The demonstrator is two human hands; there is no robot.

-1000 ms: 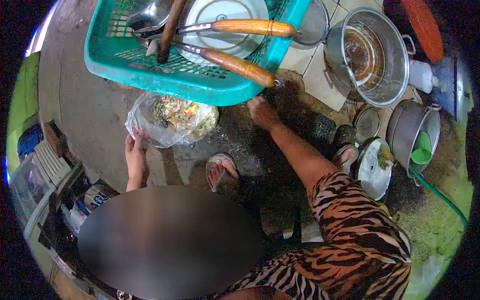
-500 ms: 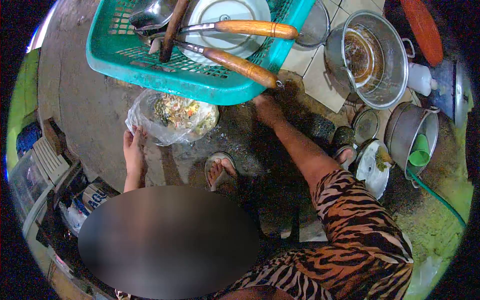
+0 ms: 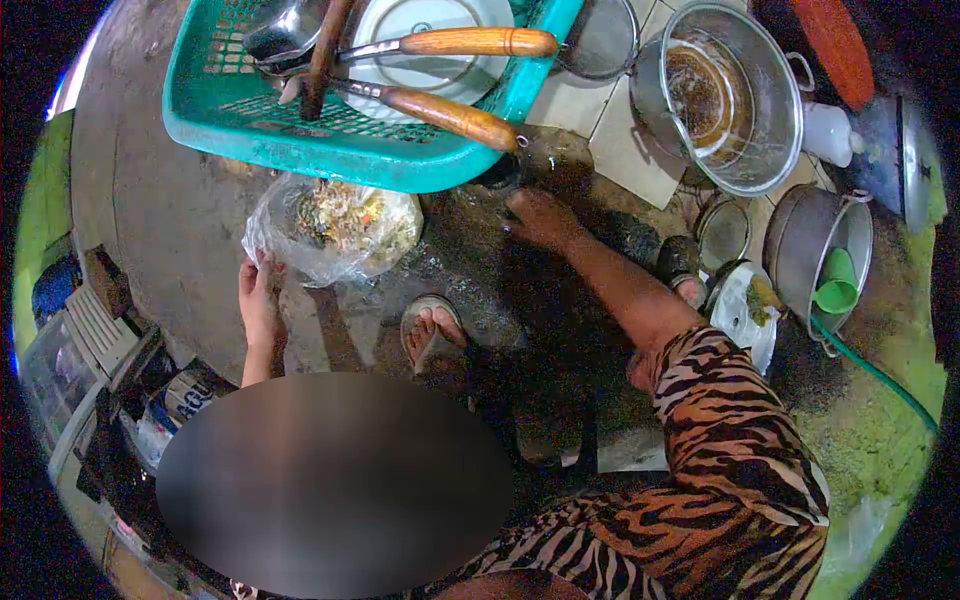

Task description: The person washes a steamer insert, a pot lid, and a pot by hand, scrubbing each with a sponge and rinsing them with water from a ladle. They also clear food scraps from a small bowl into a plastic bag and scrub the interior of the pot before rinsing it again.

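My left hand (image 3: pixel 259 305) pinches the rim of a clear plastic bag (image 3: pixel 285 245) that stands open on the dark floor. Inside the bag lie mixed food scraps (image 3: pixel 345 218). To the right of the bag, my right hand (image 3: pixel 543 220) is low over the floor, its fingers curled together; whatever they hold is too dark to make out. Just beyond both hands is a teal plastic basket (image 3: pixel 330 160). It holds a white plate (image 3: pixel 480 80), a metal ladle (image 3: pixel 285 35) and utensils with wooden handles (image 3: pixel 450 115). A blurred oval hides my left forearm.
At the right, a large metal pot (image 3: pixel 735 100) and a strainer (image 3: pixel 600 40) sit on pale tiles. Nearer is another pot (image 3: pixel 800 245) with a green cup (image 3: pixel 837 282), beside a metal lid (image 3: pixel 745 320) and a green hose (image 3: pixel 880 380). A sandalled foot (image 3: pixel 432 330) stands between my hands.
My right hand has drawn back from the basket's near corner, a little toward me and to the right. My left hand keeps its hold on the bag. The whole view has shifted slightly.
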